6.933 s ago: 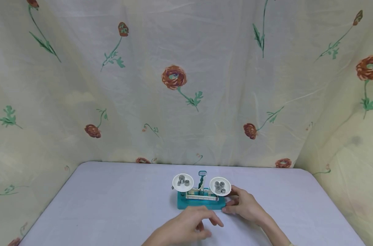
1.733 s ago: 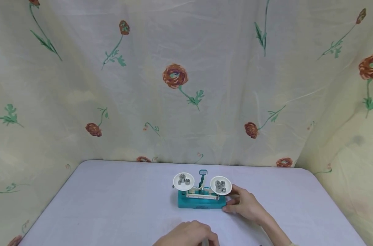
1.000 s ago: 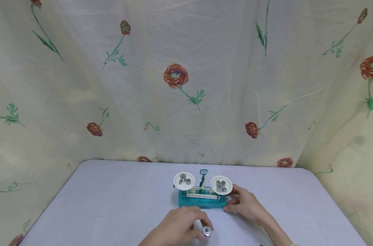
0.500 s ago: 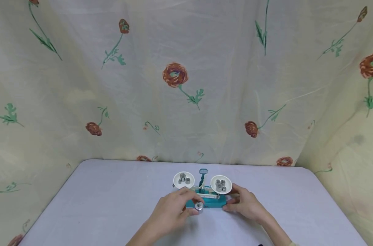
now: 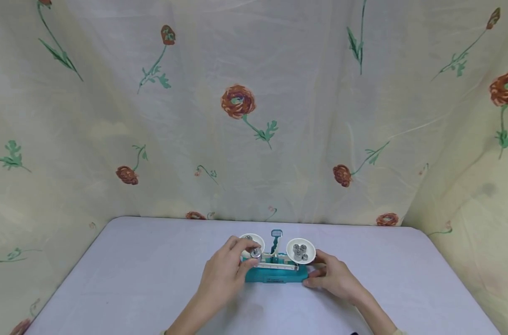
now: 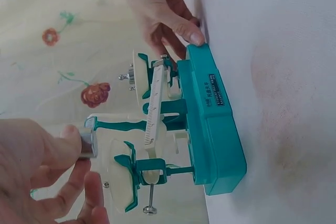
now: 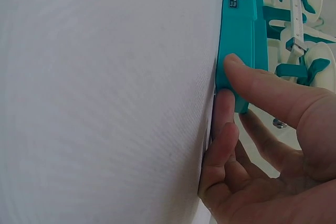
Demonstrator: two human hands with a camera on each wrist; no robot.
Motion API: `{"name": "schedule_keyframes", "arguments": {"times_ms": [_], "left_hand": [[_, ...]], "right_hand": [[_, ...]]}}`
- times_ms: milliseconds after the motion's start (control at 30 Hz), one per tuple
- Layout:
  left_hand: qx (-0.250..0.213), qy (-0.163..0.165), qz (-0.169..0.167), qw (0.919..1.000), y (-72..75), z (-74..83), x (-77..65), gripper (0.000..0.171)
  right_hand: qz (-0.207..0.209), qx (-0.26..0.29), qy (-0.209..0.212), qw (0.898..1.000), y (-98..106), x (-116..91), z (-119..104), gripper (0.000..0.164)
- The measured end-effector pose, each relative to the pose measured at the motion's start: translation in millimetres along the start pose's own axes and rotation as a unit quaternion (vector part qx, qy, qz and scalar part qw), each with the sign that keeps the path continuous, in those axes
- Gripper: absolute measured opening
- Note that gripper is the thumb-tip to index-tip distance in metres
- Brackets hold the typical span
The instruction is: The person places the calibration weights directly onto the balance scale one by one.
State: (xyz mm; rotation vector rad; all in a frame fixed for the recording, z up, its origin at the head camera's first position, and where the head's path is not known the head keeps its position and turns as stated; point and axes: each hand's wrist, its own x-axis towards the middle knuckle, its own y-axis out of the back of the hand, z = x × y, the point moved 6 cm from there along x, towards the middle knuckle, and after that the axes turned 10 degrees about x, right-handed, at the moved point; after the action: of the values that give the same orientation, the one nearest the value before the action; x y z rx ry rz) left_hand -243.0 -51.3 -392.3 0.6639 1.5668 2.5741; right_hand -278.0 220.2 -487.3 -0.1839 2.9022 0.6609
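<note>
A teal balance scale [image 5: 274,276] with two white pans stands on the table. Between thumb and fingertips, my left hand [image 5: 222,270] pinches a shiny metal weight [image 5: 255,252] at the near edge of the left pan [image 5: 260,241]. That hand hides most of this pan and the small weights in it. In the left wrist view, the pinched weight [image 6: 88,142] is apart from the pan. The right pan [image 5: 310,251] bears several small metal weights [image 5: 297,253]. My right hand [image 5: 335,278] grips the right end of the scale's base, its thumb on the front face in the right wrist view.
A pale cloth covers the table [image 5: 153,274]. Behind and at both sides hangs a cream curtain [image 5: 186,130] with printed flowers. A small dark object [image 5: 354,333] shows at the bottom edge of the head view.
My left hand came up from the near table edge with a metal weight and moved forward and left to the left pan. The right hand has stayed at the scale's base.
</note>
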Motion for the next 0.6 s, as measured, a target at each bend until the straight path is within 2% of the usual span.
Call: {"name": "schedule_keyframes", "arguments": {"times_ms": [167,400,600], "left_hand": [[0.007,0.041,0.018,0.999,0.9,-4.7,3.0,0.027],[0.014,0.045,0.047,0.9978,-1.2,-9.0,7.4,0.028],[0.019,0.049,0.052,0.9973,-5.5,-11.8,8.6,0.028]], "right_hand": [[0.002,-0.003,-0.001,1.0,0.9,-0.3,0.1,0.087],[0.001,0.001,0.002,1.0,1.2,-0.9,0.6,0.085],[0.0,-0.002,-0.005,1.0,0.5,-0.3,0.3,0.087]]}}
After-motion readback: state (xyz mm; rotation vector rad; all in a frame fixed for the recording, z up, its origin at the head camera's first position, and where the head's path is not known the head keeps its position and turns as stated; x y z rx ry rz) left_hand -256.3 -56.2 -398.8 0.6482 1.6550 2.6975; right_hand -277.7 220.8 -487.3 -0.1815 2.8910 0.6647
